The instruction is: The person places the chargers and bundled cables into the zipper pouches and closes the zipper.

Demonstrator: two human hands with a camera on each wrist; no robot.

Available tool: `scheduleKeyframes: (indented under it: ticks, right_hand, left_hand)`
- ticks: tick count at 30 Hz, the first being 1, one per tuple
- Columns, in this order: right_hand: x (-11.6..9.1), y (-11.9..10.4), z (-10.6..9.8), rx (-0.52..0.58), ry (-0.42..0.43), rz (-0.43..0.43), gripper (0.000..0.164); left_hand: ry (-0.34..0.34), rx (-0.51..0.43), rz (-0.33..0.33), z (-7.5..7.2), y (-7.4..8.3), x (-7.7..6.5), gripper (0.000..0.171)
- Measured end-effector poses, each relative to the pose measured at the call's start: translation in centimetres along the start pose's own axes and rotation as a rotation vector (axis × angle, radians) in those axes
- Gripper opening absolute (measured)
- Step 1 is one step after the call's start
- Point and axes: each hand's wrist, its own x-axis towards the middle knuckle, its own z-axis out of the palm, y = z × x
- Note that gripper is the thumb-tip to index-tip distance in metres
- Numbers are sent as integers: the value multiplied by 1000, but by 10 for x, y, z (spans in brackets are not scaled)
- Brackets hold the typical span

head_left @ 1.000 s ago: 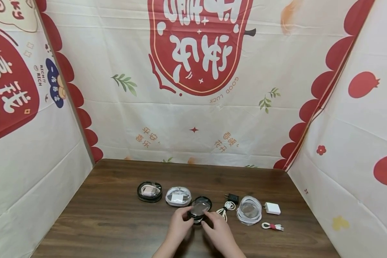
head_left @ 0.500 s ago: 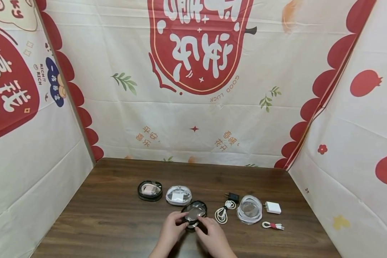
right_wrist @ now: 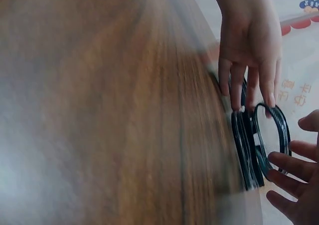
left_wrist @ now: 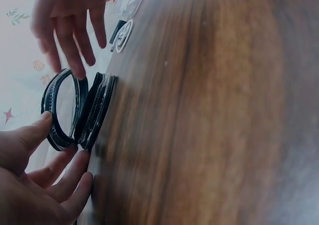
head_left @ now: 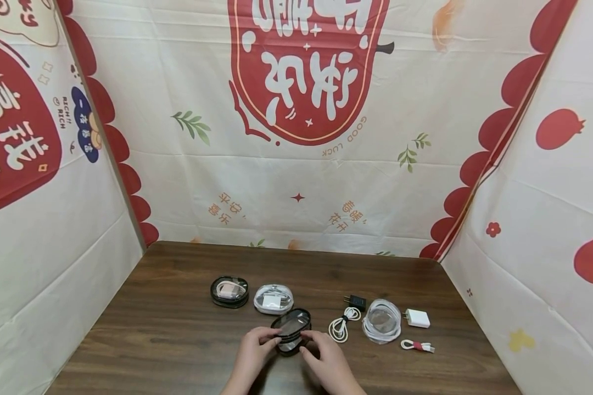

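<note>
A small oval zip case [head_left: 296, 325], clear with black edges, stands part-way open on the table, its lid tilted up from the base. My left hand [head_left: 252, 351] holds its left end; in the left wrist view the thumb lies on the lid's rim and the fingers touch near the base. On the other side, my right hand [head_left: 326, 356] has its fingers spread and fairly straight, with fingertips touching the lid's rim. No contents can be made out inside the case [right_wrist: 245, 145].
Behind lie a black-edged case [head_left: 229, 291] and a white-edged case [head_left: 274, 299], each holding a charger and cable. To the right are a black plug [head_left: 358, 303], a white cable [head_left: 339, 329], a round clear case [head_left: 382, 321], a white charger [head_left: 418, 319] and a short cable [head_left: 417, 346].
Both hands have brought the case leftward and toward me, away from the white cable. Its lid now stands tilted higher from the base.
</note>
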Motion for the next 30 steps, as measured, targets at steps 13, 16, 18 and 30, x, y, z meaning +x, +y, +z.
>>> scheduleKeyframes:
  ticks: [13,16,18,30]
  right_hand:
    - [2,9,8,-77,-95,-133,23]
    - [3,8,11,-75,-104,-145,23]
    - [2,8,13,-76,-116,-146,23]
    - [-4,4,18,-44,-74,-223,21]
  left_hand:
    - [29,-127,-103,-7,2,3,15]
    - [50,-190,-160,-6,4,5,17]
    - [72,-226,-193,-7,11,5,19]
    - [146,-334,-290,-1,17,7,24]
